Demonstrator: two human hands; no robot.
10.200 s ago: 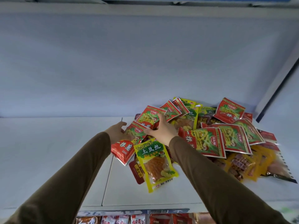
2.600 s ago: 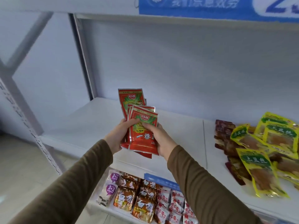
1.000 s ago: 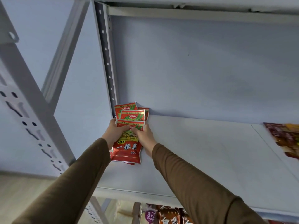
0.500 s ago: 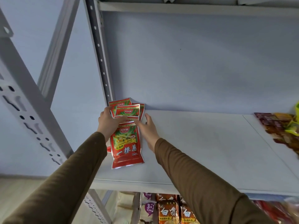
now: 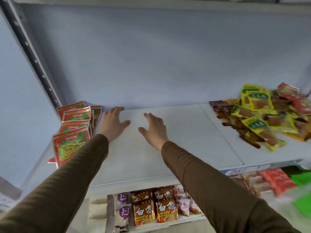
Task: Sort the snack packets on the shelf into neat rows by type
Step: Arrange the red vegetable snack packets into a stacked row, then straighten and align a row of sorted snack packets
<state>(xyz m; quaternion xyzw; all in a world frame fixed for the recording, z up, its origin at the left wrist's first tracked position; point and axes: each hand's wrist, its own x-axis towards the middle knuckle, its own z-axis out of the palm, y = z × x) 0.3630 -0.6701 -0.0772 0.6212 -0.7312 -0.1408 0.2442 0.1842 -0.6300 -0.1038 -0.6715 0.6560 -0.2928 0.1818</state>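
Though heaped, mixed packets (image 5: 262, 115) rightward

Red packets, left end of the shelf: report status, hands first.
Left hand open, right hand open, both empty above the shelf. Red packets in a row at left. Mixed pile at right unsorted. Nothing between.

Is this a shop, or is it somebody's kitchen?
Probably a shop: a metal shelf bears red snack packets, noodle packs stand in rows below, and a price strip runs along its edge.
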